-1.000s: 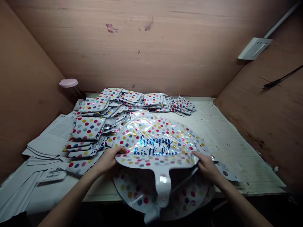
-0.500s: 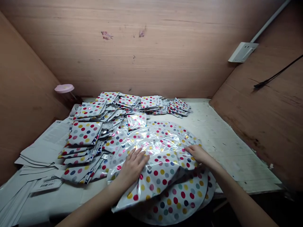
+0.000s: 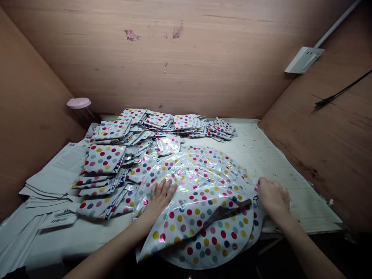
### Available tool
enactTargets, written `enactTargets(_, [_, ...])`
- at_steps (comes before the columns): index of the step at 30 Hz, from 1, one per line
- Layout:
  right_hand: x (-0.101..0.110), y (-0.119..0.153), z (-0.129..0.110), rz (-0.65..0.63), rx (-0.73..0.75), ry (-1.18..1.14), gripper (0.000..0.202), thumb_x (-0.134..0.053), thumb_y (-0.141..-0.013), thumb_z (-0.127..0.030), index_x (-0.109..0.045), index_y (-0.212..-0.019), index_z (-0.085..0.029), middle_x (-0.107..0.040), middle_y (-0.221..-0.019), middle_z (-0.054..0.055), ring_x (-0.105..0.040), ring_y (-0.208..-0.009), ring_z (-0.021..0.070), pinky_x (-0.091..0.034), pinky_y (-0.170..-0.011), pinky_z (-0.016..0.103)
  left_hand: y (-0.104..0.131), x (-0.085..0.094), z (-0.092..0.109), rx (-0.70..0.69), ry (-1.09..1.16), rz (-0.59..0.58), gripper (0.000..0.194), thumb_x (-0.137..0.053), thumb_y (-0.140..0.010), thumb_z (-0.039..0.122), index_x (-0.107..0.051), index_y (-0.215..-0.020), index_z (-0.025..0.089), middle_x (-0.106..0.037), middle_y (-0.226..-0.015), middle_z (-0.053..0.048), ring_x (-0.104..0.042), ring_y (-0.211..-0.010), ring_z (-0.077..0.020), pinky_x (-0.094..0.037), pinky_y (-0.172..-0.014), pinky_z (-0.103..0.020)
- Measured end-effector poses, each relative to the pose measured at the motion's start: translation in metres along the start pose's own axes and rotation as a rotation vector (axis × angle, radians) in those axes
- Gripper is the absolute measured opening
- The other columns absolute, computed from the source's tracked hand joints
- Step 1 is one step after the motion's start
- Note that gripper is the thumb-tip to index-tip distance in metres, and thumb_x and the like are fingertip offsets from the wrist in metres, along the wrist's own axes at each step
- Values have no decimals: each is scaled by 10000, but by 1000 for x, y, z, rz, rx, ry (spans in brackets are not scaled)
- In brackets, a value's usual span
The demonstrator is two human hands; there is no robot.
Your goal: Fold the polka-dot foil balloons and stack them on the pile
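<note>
A flat, round foil balloon with coloured polka dots lies folded over itself on a stack of similar round balloons at the table's near edge. My left hand rests flat, fingers spread, on the left part of the folded balloon. My right hand sits at the stack's right rim, fingers curled down on the edge of the foil; whether it grips anything is unclear. The lower flap of the balloon hangs toward me.
Piles of folded polka-dot balloons fill the left and back of the table. White printed paper sheets lie at the far left. Wooden walls enclose three sides; a white socket and a pink lid sit by them.
The balloon with its blue lettering was flipped and folded over, so only dots show. My left hand went flat onto it; my right hand slid out to the right rim.
</note>
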State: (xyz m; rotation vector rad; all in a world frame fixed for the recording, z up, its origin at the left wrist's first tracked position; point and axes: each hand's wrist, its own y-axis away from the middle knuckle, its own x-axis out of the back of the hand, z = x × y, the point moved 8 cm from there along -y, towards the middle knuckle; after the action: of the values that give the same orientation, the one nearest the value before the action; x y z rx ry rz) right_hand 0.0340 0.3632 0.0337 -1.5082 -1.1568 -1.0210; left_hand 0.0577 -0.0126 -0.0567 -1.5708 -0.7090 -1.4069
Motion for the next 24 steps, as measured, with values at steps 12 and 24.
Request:
enactTargets(12, [-4,81,-72,-861,356,-591,397,-414,-939,-499,-682,-907,-209,-651,-700,32,-613,-655,185,-490,-630,286,1,24,13,-36,122,-28,857,-550,-812,577,-193,-1511,233,-54,-1589,-107,18,-1425,-428,-122,-1111,-608])
enactTargets(24, [-53,69,-99,1,829,-18,612,-366,-874,-33,-333,-1465,-189,-425,-1459,98,-424,-1322,261,-468,-1006,439,31,59,-24,-130,127,-87,694,-523,-806,212,-322,-1470,194,-329,-1514,-103,-247,-1404,-339,-243,-1130,-557])
